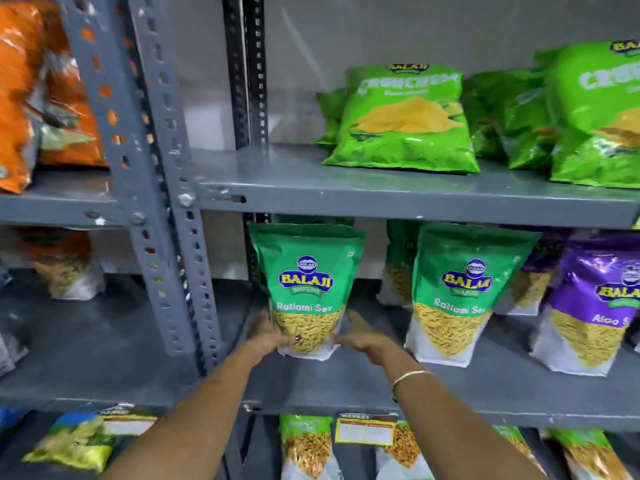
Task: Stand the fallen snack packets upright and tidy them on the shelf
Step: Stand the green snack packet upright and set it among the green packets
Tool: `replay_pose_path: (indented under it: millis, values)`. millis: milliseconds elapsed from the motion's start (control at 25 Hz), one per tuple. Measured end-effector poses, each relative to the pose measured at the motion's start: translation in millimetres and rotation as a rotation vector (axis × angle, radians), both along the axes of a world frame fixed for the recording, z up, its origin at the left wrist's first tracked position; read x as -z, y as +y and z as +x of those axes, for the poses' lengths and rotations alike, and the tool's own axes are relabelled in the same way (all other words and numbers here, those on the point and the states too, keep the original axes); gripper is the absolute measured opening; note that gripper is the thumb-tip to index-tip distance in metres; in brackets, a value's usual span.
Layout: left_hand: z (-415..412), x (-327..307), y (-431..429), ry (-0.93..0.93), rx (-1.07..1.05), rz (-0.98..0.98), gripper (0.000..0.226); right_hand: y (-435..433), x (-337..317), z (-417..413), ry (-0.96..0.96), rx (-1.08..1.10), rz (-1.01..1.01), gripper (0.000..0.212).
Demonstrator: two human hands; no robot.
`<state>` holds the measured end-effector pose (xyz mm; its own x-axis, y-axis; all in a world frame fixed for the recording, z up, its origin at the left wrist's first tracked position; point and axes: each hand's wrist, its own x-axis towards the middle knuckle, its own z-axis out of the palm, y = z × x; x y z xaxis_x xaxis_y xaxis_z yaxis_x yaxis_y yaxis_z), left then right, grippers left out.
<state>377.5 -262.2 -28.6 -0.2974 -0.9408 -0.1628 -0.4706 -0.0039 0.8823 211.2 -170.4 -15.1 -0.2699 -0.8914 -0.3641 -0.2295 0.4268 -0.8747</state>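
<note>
Ratlami Sev pouch (306,289) stands upright on the middle shelf (485,386), at the left end of its row, just beside a second Ratlami Sev pouch (462,292). From the head view, my left hand (266,336) and right hand (362,337) cup its lower corners, fingers curled against the sides, gripping it lightly. I judge it light, the film glossy and slippery, the contents brittle, the flat base stiff enough to stand on. Holding low at the base looks best; squeezing higher would crumple it. An Aloo pouch (595,306) stands further right.
</note>
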Motion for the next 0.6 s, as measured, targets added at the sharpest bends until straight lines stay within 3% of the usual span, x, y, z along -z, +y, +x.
replay_pose_path:
  millis: [120,280,600]
  values:
    - [2.5,3.9,-2.1,0.082,0.045,0.037,0.059,0.2,0.4,19.1,-0.144,0.1,-0.12,0.055]
    - [16.8,11.5,5.7,0.009,0.067,0.03,0.067,17.8,0.3,34.6,-0.116,0.235,-0.225,0.058]
    - [41.4,1.7,55.7,-0.145,0.096,-0.102,0.068,56.1,13.1,47.2,-0.013,0.238,-0.176,0.069]
